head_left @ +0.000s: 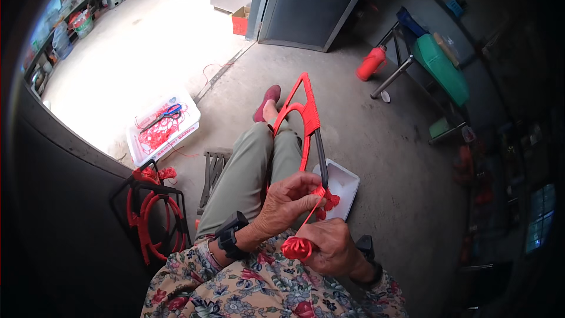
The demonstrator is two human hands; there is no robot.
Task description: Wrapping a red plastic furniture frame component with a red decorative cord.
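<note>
A frame (311,118) of black rod, mostly wrapped in red cord, rises from my lap, with a curved red-wrapped piece inside it. One stretch of black rod shows bare on its right side. My left hand (288,201) is closed, pinching the frame's lower right corner where red cord is wound. From there a taut red strand runs down to my right hand (333,247), whose fingers are wrapped round a small bundle of red cord (298,248). Beyond my hands sits a white tray (347,184) with red cord at its left side, partly hidden by them.
At left, a white basket (136,148) holds tangled red cord and blue-handled scissors (170,112). Below it, several black frames with red-wrapped rings (154,212) lean against a dark panel. A red thermos (372,63) stands near a metal-legged table with a green item (438,65).
</note>
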